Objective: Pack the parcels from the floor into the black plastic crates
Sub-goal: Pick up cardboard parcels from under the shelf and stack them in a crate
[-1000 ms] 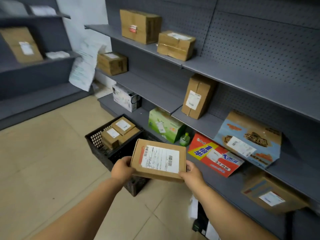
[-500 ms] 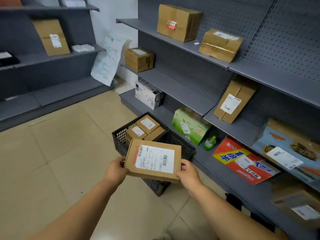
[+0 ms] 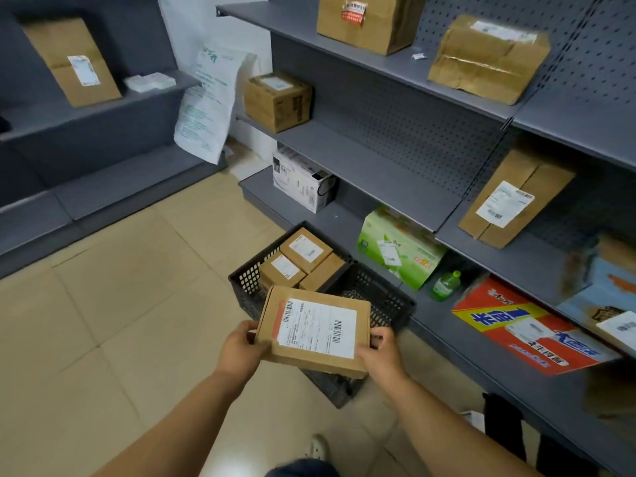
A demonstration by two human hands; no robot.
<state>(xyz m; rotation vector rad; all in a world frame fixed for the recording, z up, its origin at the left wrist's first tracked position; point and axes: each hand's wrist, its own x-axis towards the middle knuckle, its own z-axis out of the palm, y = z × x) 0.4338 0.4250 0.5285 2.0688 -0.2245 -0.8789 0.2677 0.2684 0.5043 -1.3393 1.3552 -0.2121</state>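
Observation:
I hold a flat brown cardboard parcel (image 3: 315,330) with a white shipping label, level, above the near end of a black plastic crate (image 3: 385,301) on the floor. My left hand (image 3: 241,349) grips its left edge and my right hand (image 3: 380,351) grips its right edge. The crate's far end holds three small brown boxes (image 3: 303,265) with labels. The parcel hides part of the crate's near end.
Grey metal shelving (image 3: 378,166) runs along the right with cardboard boxes, a green carton (image 3: 399,249), a green bottle (image 3: 445,285) and a red-and-blue box (image 3: 526,330). More grey shelves (image 3: 103,108) stand at the left. Beige floor tiles (image 3: 120,321) spread left of the crate.
The view has shifted left and closer to the crate. The parcel stays in both hands and now hangs over the crate's near end.

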